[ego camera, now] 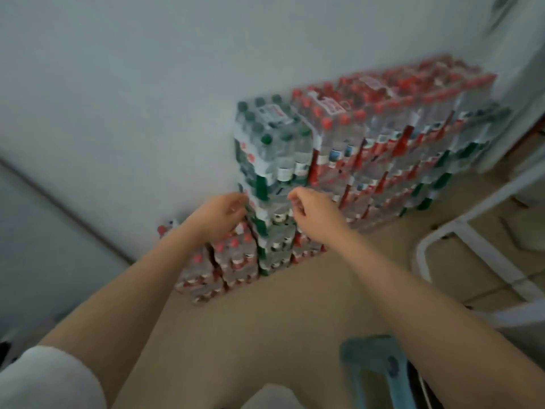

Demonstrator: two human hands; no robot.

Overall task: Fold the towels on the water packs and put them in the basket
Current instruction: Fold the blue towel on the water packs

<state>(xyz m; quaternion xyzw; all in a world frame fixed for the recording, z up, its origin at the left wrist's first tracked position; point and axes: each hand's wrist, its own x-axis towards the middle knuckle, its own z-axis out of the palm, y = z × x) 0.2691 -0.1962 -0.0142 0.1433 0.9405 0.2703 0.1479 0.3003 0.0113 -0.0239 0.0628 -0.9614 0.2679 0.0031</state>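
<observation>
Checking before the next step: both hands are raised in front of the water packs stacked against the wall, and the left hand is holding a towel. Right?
Not quite. In the head view the left hand holds nothing; its fingers hang loosely curled. The right hand is also raised before the water packs, as you said.

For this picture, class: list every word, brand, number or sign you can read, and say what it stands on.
No text can be read.
Red-and-white labels on the shrink-wrapped red-capped water bottle packs: print too blurred to read.
White label atop the green-capped water bottle pack: blurred, unreadable.
Small labels on the low red-capped packs by the wall: too small and blurred.
</observation>
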